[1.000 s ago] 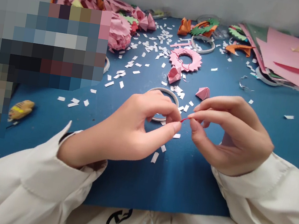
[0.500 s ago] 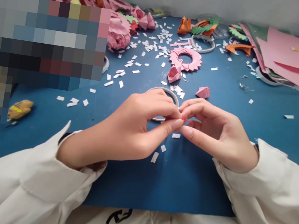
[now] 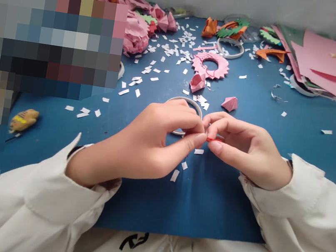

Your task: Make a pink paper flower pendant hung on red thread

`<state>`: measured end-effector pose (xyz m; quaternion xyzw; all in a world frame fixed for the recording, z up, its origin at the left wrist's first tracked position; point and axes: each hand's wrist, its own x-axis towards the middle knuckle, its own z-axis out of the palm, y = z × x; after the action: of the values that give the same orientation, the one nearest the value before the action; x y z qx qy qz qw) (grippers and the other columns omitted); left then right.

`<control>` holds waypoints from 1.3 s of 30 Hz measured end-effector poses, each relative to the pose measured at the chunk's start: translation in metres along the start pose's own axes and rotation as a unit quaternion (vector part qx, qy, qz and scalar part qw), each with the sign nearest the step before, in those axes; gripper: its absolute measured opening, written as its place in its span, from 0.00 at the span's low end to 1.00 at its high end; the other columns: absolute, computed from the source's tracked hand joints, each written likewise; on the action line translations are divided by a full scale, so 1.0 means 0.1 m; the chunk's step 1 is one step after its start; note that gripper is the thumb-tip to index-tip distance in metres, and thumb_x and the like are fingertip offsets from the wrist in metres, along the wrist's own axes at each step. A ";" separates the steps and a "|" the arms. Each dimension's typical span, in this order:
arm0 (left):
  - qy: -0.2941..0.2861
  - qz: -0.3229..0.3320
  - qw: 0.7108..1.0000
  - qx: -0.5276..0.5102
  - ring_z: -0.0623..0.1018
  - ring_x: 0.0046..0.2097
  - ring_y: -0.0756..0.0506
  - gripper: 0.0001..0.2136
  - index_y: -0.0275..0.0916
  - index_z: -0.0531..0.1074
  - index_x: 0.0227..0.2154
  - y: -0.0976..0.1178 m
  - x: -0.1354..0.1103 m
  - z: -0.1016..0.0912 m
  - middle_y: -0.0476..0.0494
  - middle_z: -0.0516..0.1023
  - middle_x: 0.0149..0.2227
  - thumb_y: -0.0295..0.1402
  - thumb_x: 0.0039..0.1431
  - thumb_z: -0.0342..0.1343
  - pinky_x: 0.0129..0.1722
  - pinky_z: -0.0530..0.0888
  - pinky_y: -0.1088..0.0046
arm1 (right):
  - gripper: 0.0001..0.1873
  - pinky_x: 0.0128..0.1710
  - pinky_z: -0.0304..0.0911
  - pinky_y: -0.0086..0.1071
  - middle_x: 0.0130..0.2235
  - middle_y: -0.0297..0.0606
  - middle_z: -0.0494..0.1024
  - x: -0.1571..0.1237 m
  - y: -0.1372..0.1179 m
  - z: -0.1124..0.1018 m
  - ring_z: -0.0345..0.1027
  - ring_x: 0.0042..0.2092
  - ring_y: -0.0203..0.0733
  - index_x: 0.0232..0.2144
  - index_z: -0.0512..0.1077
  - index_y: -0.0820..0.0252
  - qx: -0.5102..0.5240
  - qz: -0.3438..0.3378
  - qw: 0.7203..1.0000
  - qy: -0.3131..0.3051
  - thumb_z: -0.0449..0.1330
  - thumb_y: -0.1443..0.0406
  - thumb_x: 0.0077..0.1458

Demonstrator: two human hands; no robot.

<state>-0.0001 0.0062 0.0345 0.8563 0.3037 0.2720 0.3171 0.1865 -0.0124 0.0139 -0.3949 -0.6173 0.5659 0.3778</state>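
My left hand (image 3: 150,140) and my right hand (image 3: 243,148) meet fingertip to fingertip above the blue table (image 3: 208,195). Between them they pinch a thin red strand (image 3: 212,139), only a short bit of which shows. Both hands are closed in a pinch, thumb against forefinger. A white tape ring (image 3: 187,103) lies just behind my left hand, partly hidden by the fingers. Small white paper scraps (image 3: 180,170) lie under and around the hands.
A pink folded paper ring (image 3: 210,64), two small pink folded pieces (image 3: 230,103), and piles of pink, orange and green paper shapes lie at the back. Pink paper sheets (image 3: 331,66) are stacked at the back right. A yellow toy (image 3: 23,119) lies at the left.
My right hand has moved left and closed in on my left hand, so the fingertips now touch around the red strand. The left hand has barely moved.
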 end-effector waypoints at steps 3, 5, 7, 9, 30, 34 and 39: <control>0.005 -0.012 1.000 -0.004 0.65 0.30 0.51 0.09 0.35 0.68 0.23 0.01 0.00 -0.01 0.48 0.69 0.25 0.25 0.58 0.50 0.34 0.65 0.75 | 0.02 0.34 0.65 0.28 0.39 0.38 0.67 0.00 0.00 0.00 0.64 0.38 0.34 0.26 0.68 0.60 -0.005 -0.002 1.000 0.000 0.59 0.69 0.50; 0.008 -0.016 1.000 -0.006 0.64 0.30 0.52 0.09 0.35 0.67 0.22 0.02 0.00 -0.02 0.49 0.68 0.24 0.25 0.57 0.49 0.32 0.64 0.75 | 0.03 0.34 0.64 0.28 0.40 0.38 0.66 0.00 -0.01 0.00 0.64 0.37 0.33 0.26 0.68 0.60 -0.008 -0.003 1.000 -0.004 0.59 0.69 0.50; 0.010 -0.014 1.000 -0.007 0.64 0.30 0.52 0.09 0.36 0.67 0.22 0.01 -0.01 -0.02 0.50 0.67 0.23 0.24 0.57 0.49 0.32 0.64 0.76 | 0.03 0.34 0.64 0.28 0.40 0.38 0.66 0.00 -0.01 0.00 0.64 0.37 0.33 0.26 0.68 0.60 -0.009 -0.005 1.000 -0.007 0.58 0.70 0.50; 0.010 -0.011 1.000 -0.009 0.65 0.31 0.52 0.08 0.36 0.68 0.24 0.01 -0.01 -0.02 0.50 0.68 0.25 0.25 0.57 0.49 0.32 0.64 0.76 | 0.03 0.34 0.64 0.28 0.40 0.38 0.66 0.00 -0.01 0.00 0.64 0.37 0.33 0.26 0.68 0.60 -0.006 -0.003 1.000 -0.007 0.58 0.70 0.50; 0.004 0.004 0.999 -0.043 0.69 0.35 0.52 0.03 0.35 0.70 0.29 -0.01 -0.02 -0.02 0.48 0.72 0.30 0.24 0.56 0.52 0.36 0.67 0.76 | 0.03 0.32 0.65 0.29 0.39 0.39 0.67 0.00 -0.01 -0.01 0.64 0.39 0.36 0.26 0.69 0.59 -0.003 0.004 1.000 -0.019 0.58 0.69 0.49; -0.010 -0.003 0.999 -0.034 0.69 0.35 0.51 0.04 0.36 0.69 0.28 -0.01 -0.02 -0.02 0.48 0.71 0.29 0.25 0.57 0.51 0.38 0.67 0.75 | 0.03 0.33 0.64 0.29 0.39 0.39 0.67 0.00 -0.01 0.00 0.64 0.38 0.35 0.26 0.68 0.59 -0.001 0.001 1.000 -0.021 0.58 0.70 0.49; -0.026 0.006 0.999 -0.021 0.68 0.34 0.52 0.05 0.35 0.68 0.29 0.00 -0.03 -0.03 0.49 0.71 0.29 0.25 0.58 0.49 0.38 0.67 0.76 | 0.03 0.33 0.63 0.29 0.39 0.39 0.66 0.00 -0.02 0.00 0.63 0.37 0.34 0.25 0.68 0.60 -0.001 0.003 1.000 -0.022 0.58 0.70 0.49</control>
<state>-0.0039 0.0054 0.0362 0.8580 0.2844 0.2583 0.3408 0.1862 -0.0122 0.0161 -0.3847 -0.6249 0.5751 0.3616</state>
